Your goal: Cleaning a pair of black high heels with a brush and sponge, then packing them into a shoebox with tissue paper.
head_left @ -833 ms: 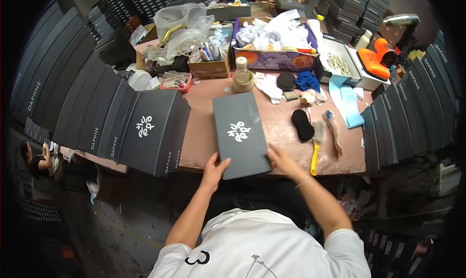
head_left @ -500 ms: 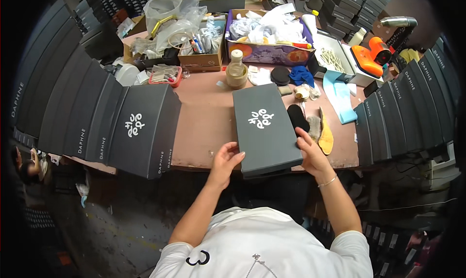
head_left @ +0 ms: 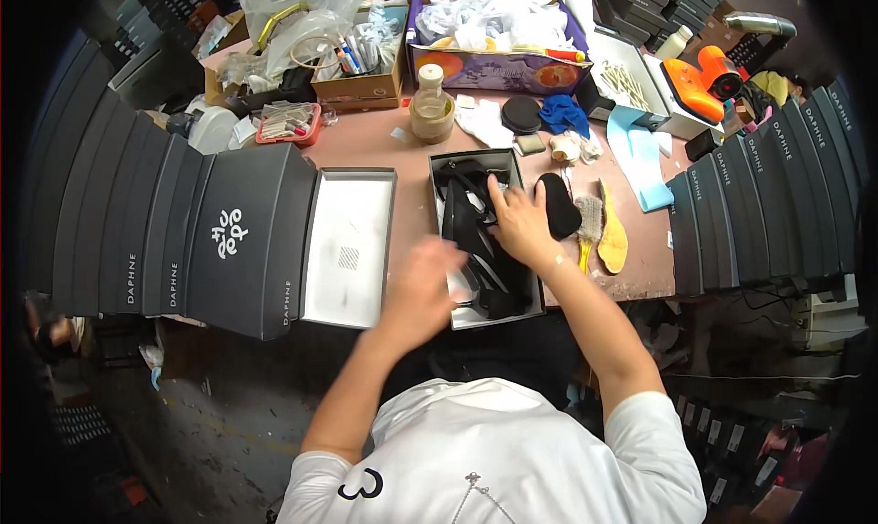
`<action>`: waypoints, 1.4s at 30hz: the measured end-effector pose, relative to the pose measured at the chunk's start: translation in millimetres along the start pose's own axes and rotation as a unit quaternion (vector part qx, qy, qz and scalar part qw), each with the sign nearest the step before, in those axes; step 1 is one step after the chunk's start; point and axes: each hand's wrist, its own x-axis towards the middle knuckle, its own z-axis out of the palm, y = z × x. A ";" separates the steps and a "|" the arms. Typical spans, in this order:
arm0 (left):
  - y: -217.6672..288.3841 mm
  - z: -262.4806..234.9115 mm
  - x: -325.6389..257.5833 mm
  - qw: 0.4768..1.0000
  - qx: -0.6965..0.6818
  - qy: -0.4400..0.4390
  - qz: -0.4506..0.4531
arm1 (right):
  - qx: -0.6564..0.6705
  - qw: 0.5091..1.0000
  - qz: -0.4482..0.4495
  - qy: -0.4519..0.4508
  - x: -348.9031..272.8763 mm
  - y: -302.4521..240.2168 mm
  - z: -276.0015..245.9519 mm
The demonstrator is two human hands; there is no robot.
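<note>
An uncovered dark shoebox stands before me with a pair of black shoes inside. My right hand reaches over its right side, fingers apart and fingertips at the shoes; I see no firm grip. Smeared by motion, my left hand is at the box's left edge, so its fingers cannot be read. To the left lies the box lid, white inside facing up. Right of the box are a black oval pad, a brush and a yellow insole-shaped piece.
Closed dark shoeboxes stand in a row on the left, others on the right. Behind are a bottle, a purple carton of crumpled white material, a carton of pens, a blue cloth and an orange device.
The lid has come off the shoebox and now lies upturned to its left, exposing the black shoes. My right hand has moved in over the shoes; my left hand is in motion.
</note>
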 end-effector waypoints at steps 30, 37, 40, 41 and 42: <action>-130.8 -67.3 -25.6 0.853 -0.399 0.050 -0.332 | 0.255 0.951 0.018 -0.173 -73.9 -24.4 -49.9; -171.7 -23.5 -60.6 0.713 -0.530 0.182 -0.422 | 0.262 0.939 0.134 -0.178 -41.3 -50.8 33.2; -141.8 -28.5 -68.9 0.727 -0.607 0.190 -0.259 | 0.574 0.790 0.196 -0.088 -47.7 -31.1 10.1; -133.1 -30.9 -62.4 0.700 -0.624 0.191 -0.290 | 0.663 0.721 0.197 -0.046 -49.0 -21.6 6.8; -120.0 -30.1 -62.3 0.670 -0.640 0.190 -0.325 | 0.757 0.610 0.202 -0.117 -49.0 -13.8 -25.4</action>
